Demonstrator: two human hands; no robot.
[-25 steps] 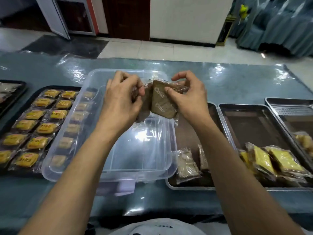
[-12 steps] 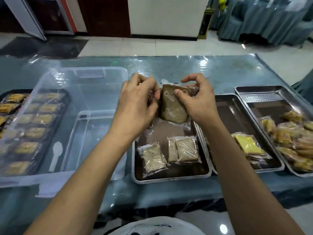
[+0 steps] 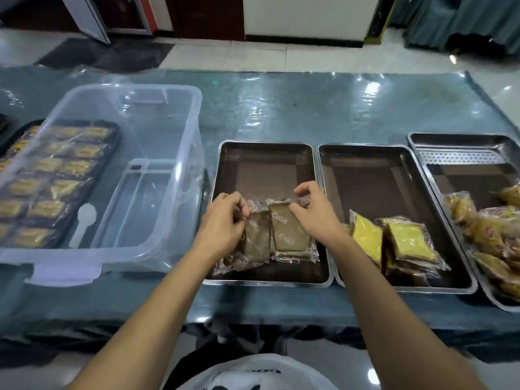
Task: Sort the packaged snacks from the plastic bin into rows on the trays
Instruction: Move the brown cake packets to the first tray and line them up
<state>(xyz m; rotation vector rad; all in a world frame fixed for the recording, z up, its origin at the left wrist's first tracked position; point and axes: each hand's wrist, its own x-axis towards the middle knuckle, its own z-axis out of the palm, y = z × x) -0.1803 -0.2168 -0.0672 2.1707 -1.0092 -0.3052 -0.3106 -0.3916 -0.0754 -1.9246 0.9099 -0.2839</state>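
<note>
The left hand point(image 3: 225, 220) pinches a brown packet point(image 3: 257, 240) in its grip; the right hand point(image 3: 315, 218) pinches a second packet point(image 3: 287, 233) beside it, both seemingly resting in a steel tray point(image 3: 264, 159).

On the counter point(image 3: 281, 108) the plastic bin point(image 3: 194, 153) sits at the left; the far-left tray point(image 3: 116, 130), with snacks in rows point(image 3: 47, 164), shows through its wall. Right of the bin three trays stand side by side. The first tray point(image 3: 267, 170) holds two touching packets in its near half, the left packet point(image 3: 257, 240) under the left hand point(image 3: 225, 220), the right packet point(image 3: 287, 235) under the right hand point(image 3: 315, 218). The middle tray point(image 3: 380, 178) has stacked packets point(image 3: 405, 240) near its front, and the end tray point(image 3: 464, 175) a heap point(image 3: 489, 229).
</note>
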